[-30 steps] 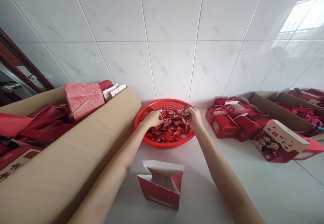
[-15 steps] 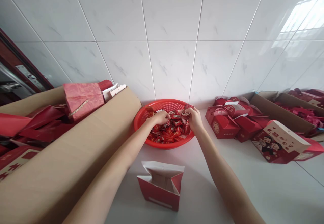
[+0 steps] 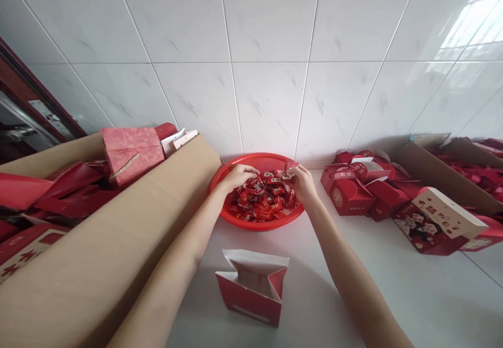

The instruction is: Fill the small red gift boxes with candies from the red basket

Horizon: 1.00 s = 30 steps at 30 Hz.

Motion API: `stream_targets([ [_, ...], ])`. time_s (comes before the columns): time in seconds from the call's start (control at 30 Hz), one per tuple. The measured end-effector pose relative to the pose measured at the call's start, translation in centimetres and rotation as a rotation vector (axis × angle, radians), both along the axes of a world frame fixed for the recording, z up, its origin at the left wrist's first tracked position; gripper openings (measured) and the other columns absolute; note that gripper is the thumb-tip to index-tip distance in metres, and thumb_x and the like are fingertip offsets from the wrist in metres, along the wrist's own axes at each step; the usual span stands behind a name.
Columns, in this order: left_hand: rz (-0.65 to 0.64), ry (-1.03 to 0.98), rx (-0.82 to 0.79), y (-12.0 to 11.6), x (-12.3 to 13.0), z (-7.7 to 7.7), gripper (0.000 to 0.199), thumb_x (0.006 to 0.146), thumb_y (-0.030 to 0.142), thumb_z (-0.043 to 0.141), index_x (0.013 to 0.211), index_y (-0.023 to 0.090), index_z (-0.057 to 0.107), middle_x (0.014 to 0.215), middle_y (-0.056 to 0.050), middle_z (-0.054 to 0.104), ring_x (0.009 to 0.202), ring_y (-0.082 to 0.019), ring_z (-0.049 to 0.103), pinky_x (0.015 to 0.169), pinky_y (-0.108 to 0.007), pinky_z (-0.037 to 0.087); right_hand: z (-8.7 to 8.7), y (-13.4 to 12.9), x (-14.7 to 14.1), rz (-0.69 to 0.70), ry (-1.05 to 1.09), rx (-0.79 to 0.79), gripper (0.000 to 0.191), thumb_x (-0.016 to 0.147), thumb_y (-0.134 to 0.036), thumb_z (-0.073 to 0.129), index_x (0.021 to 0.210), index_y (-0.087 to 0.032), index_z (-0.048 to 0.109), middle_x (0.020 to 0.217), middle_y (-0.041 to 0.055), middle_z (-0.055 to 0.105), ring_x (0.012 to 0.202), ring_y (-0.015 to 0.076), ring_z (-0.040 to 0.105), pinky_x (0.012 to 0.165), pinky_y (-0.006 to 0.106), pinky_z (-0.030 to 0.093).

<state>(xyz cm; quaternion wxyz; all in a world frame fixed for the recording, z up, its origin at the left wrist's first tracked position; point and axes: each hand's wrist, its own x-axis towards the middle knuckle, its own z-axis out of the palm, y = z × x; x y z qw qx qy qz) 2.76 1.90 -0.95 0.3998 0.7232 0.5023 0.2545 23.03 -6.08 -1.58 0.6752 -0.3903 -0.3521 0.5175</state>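
Observation:
A red plastic basket point(image 3: 259, 226) holds a heap of red-wrapped candies point(image 3: 263, 206). Over its left part is my left hand point(image 3: 239, 176), fingers stretched toward the heap and slightly apart; I make out nothing held in them. At the basket's right side my right hand point(image 3: 304, 184) is closed, its fingertips pinching a candy in a red and white wrapper point(image 3: 289, 172). In front of the basket, between my forearms, a red paper box point(image 3: 249, 298) stands upright with its white-lined top open.
A long cardboard carton point(image 3: 129, 232) with red boxes and bags fills the left side. To the right sit several red gift boxes point(image 3: 349, 196), with another carton point(image 3: 444, 175) behind them. A tiled wall point(image 3: 267, 107) rises behind the basket.
My left hand has drawn back a little to the left from the heap, its fingers straightening. My right hand stays nearly in place with its candy. The view has shifted slightly.

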Motion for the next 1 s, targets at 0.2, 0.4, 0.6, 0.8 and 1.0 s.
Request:
stream_targets([
  [0.2, 0.0, -0.116, -0.018, -0.9, -0.2, 0.3, 0.024, 0.08, 0.021, 0.063, 0.099, 0.018, 0.077, 0.106, -0.005, 0.078, 0.106, -0.02, 0.068, 0.095, -0.03, 0.052, -0.3, 0.1, 0.1, 0.059, -0.052, -0.04, 0.016, 0.059, -0.03, 0.07, 0.061, -0.022, 0.057, 0.061, 0.0012, 0.067, 0.064, 0.0195, 0.065, 0.05, 0.026, 0.046],
  [0.4, -0.02, -0.147, 0.021, -1.6, 0.2, 0.9, 0.024, 0.081, 0.024, 0.063, 0.1, 0.019, 0.077, 0.11, -0.004, 0.077, 0.108, -0.021, 0.068, 0.098, -0.032, 0.051, 0.0, -0.1, 0.0, 0.091, -0.117, -0.073, 0.018, 0.057, -0.033, 0.074, 0.065, -0.021, 0.063, 0.06, 0.0011, 0.067, 0.065, 0.0196, 0.066, 0.055, 0.027, 0.05],
  [0.6, -0.036, 0.043, 0.041, -1.4, 0.0, 0.5, 0.028, 0.081, 0.018, 0.056, 0.1, 0.019, 0.077, 0.107, -0.003, 0.078, 0.104, -0.02, 0.069, 0.092, -0.028, 0.053, 0.0, -0.3, 0.1, 0.105, -0.126, -0.062, 0.017, 0.059, -0.033, 0.075, 0.065, -0.021, 0.064, 0.059, 0.0005, 0.066, 0.064, 0.0181, 0.065, 0.057, 0.027, 0.051],
  [0.8, -0.164, 0.379, 0.16, -1.8, 0.2, 1.0, 0.034, 0.077, 0.014, 0.057, 0.103, 0.021, 0.078, 0.111, -0.004, 0.077, 0.106, -0.023, 0.069, 0.091, -0.028, 0.052, 0.0, -0.3, 0.0, 0.11, -0.128, -0.067, 0.015, 0.061, -0.031, 0.074, 0.067, -0.021, 0.065, 0.06, 0.0005, 0.066, 0.065, 0.0184, 0.066, 0.058, 0.027, 0.052],
  [1.0, -0.403, 0.513, 0.09, -2.8, 3.3, 1.1, 0.017, 0.075, 0.018, 0.065, 0.086, 0.024, 0.077, 0.101, -0.003, 0.078, 0.095, -0.023, 0.071, 0.078, -0.027, 0.052, 0.0, -0.3, 0.0, 0.104, -0.141, -0.053, 0.016, 0.061, -0.032, 0.075, 0.066, -0.02, 0.064, 0.063, 0.0015, 0.068, 0.064, 0.0177, 0.065, 0.058, 0.027, 0.052],
])
